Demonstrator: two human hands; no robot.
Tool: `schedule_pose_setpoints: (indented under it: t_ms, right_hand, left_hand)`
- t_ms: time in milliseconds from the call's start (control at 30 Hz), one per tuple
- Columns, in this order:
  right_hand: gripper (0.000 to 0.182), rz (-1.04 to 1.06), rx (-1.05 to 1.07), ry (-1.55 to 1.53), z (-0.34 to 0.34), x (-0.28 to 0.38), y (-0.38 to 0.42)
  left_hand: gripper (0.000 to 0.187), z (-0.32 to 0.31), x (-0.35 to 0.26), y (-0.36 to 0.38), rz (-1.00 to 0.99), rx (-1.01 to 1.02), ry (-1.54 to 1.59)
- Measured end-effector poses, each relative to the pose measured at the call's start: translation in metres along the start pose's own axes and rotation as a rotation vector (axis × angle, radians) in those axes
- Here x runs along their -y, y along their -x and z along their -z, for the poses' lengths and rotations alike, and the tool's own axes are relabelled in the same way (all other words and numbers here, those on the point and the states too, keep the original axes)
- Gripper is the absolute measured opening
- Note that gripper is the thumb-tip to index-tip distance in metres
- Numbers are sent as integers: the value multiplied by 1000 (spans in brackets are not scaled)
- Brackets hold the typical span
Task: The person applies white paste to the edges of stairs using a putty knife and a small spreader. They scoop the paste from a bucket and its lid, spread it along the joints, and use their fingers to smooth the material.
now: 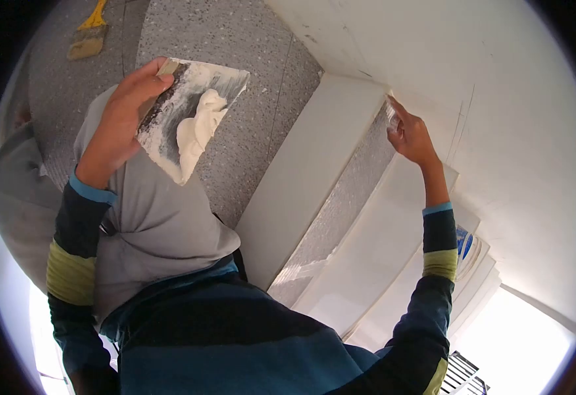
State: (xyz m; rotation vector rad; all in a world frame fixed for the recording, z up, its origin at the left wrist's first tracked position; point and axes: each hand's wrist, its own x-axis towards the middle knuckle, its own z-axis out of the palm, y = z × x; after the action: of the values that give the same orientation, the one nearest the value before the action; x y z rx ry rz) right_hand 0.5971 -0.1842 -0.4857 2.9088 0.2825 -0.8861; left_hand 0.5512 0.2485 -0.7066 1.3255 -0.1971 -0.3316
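Observation:
My left hand (125,112) grips a wide putty blade (159,135) by its back edge, thumb on top and fingers underneath. A thick mound of white putty (200,128) lies on the blade, and white smears coat its face. At the right, my right hand (409,135) is at the corner where a stair step (360,172) meets the white wall (511,99). Its index finger points along the step's edge into that corner, the other fingers curled in. Something whitish shows by the fingertips; I cannot tell what it is.
A paintbrush (90,36) with a yellow handle lies on the speckled floor (235,39) at upper left. More stairs (393,217) run toward the lower right along the wall. A blue object (462,242) sits on a farther step. Dark bars (465,375) show at the bottom right.

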Motion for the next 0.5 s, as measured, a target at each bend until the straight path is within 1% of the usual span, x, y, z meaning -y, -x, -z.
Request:
schedule_pose_setpoints:
  t_ms: [67,100,167,200,267,300,367,400,467,500]
  right_hand:
    - [66,-39,63,118,1,2,-16]
    - [66,-30,66,119,1,-1,-21]
    - [65,80,-2,232,1,-4,-25]
    - [65,82,1,234,2,-6,-25]
    - [64,-14,145,228,8,5,-23]
    - [64,-17,147,228,7,9,-20]
    - [62,19,154,127,6,18,-11]
    - [62,14,152,127,2,22,-5]
    - [58,100,100,75,-5,31,9]
    - [58,97,97,77,-8,37,17]
  left_hand:
    - [53,4,8,2,-162,50,-151]
    - [53,6,7,3,-157,41,-153]
    - [56,5,1,1,-256,65,-285]
    - [56,4,1,1,-254,62,-284]
    - [52,1,0,1,-222,12,-222]
    - [52,1,-1,1,-222,13,-221]
    - [44,2,-3,1,-270,-15,-418]
    - [44,2,3,1,-273,-12,-416]
    - [55,-1,7,-1,-113,45,232]
    - [55,-2,5,-1,-116,48,233]
